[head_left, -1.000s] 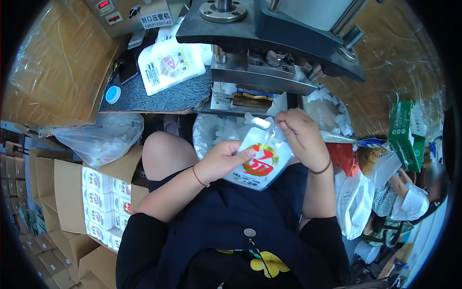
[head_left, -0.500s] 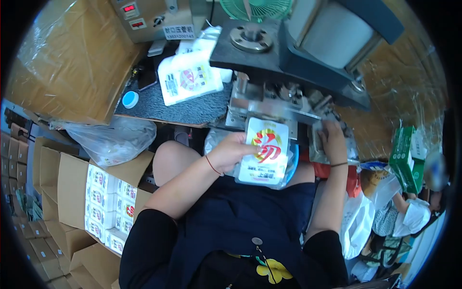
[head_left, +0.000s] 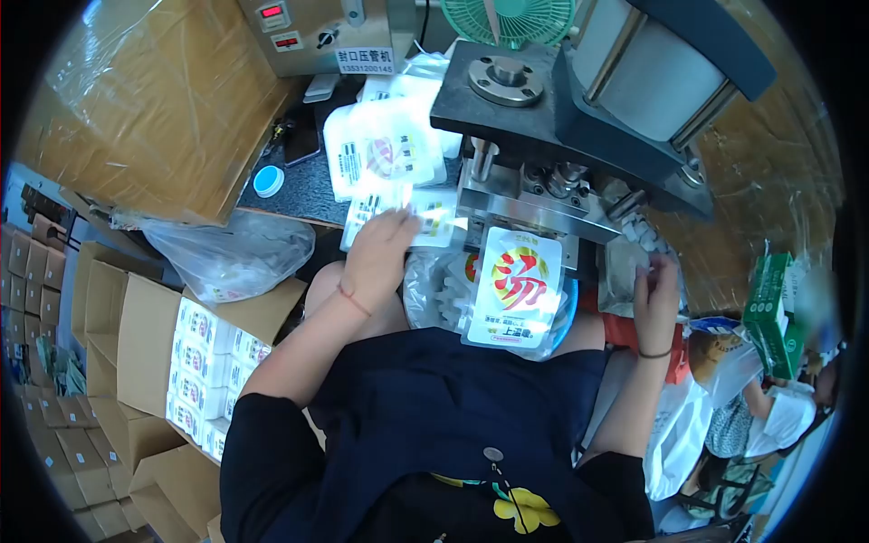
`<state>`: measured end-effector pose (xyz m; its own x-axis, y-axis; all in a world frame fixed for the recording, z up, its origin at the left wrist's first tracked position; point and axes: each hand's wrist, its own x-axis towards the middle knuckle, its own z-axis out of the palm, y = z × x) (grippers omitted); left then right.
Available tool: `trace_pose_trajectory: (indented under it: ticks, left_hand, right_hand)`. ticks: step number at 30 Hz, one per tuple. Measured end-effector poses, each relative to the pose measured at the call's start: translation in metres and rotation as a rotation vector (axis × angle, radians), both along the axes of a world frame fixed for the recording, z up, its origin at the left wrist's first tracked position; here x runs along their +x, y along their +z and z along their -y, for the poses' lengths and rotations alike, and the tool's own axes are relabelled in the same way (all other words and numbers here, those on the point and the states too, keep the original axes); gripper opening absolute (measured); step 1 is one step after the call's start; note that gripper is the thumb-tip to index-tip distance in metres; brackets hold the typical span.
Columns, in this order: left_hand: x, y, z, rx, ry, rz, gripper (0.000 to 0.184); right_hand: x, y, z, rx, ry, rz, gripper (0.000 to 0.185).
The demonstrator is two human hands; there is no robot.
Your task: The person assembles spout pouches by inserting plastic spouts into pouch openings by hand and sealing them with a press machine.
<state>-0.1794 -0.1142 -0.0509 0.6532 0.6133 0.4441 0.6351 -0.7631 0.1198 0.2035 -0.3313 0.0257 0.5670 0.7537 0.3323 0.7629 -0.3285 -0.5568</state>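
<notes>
A white pouch with a red character on a yellow disc (head_left: pixel 518 285) hangs with its top edge at the jaws of the metal press (head_left: pixel 543 213), and neither hand is on it. My left hand (head_left: pixel 378 253) has its fingers closed over another white printed pouch (head_left: pixel 436 215) at the table's front edge, just below the stack of pouches (head_left: pixel 380 149). On the other side, my right hand (head_left: pixel 657 303) is pinched, fingertips up, beside a clear bag of small whitish pieces (head_left: pixel 625 267). Whatever lies between those fingertips is too small to make out.
An open carton of packed pouches (head_left: pixel 192 362) stands at lower left. A blue-rimmed tub (head_left: pixel 568 317) sits at my lap beneath the press. Also around are a control box (head_left: pixel 317 36), a green fan (head_left: pixel 511 18), a blue cap (head_left: pixel 268 181) and a green box (head_left: pixel 771 312).
My left hand has let go of the red-character pouch, which stays at the press, and has moved left to another pouch. My right hand has drawn its fingers together near the clear bag.
</notes>
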Motion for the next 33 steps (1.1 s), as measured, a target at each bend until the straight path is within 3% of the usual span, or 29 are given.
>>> trace_pose_trajectory:
  ticks: [3, 5, 6, 7, 9, 10, 13, 14, 17, 22, 26, 29, 33]
  left_hand:
    - [-0.006, 0.011, 0.025, -0.403, 0.034, 0.263, 0.023]
    - [0.007, 0.024, 0.04, -0.824, -0.05, 0.526, 0.017]
    - [0.019, 0.027, 0.05, -0.851, -0.114, 0.646, 0.017]
    - [0.025, 0.028, 0.058, -0.933, -0.123, 0.591, 0.018]
    - [0.037, 0.028, 0.07, -1.09, -0.142, 0.484, 0.02]
    - [0.043, 0.019, 0.074, -1.053, -0.18, 0.471, 0.023]
    - [0.059, 0.029, 0.094, -1.243, -0.257, 0.598, 0.025]
    - [0.061, 0.027, 0.097, -1.387, -0.267, 0.59, 0.026]
    - [0.074, 0.021, 0.111, -1.708, -0.363, 0.682, 0.024]
    - [0.085, 0.018, 0.12, -1.754, -0.373, 0.618, 0.027]
    - [0.087, 0.021, 0.123, -1.753, -0.426, 0.656, 0.029]
    - [0.089, 0.025, 0.123, -1.863, -0.386, 0.681, 0.029]
    - [0.089, 0.02, 0.123, -1.718, -0.385, 0.565, 0.03]
  right_hand:
    - [-0.031, 0.0, 0.001, 0.126, 0.255, 0.332, 0.02]
    - [-0.056, 0.0, -0.012, 0.08, 0.511, 0.218, 0.022]
    - [-0.073, 0.008, -0.017, 0.071, 0.547, 0.029, 0.021]
    - [-0.086, 0.018, -0.022, 0.062, 0.582, -0.16, 0.019]
    - [-0.092, 0.03, -0.032, 0.162, 0.604, -0.163, 0.016]
    - [-0.093, 0.033, -0.037, 0.213, 0.617, -0.165, 0.015]
    - [-0.1, 0.032, -0.053, 0.226, 0.669, -0.138, 0.011]
    - [-0.093, 0.024, -0.052, 0.189, 0.649, -0.012, 0.012]
    - [-0.075, 0.027, -0.039, 0.04, 0.686, -0.092, 0.012]
    - [-0.068, 0.023, -0.027, 0.19, 0.48, -0.403, 0.01]
    - [-0.065, 0.025, -0.026, 0.038, 0.587, -0.219, 0.01]
    - [-0.057, 0.027, -0.021, -0.047, 0.564, -0.231, 0.01]
    - [-0.058, 0.026, -0.024, 0.081, 0.492, -0.382, 0.01]
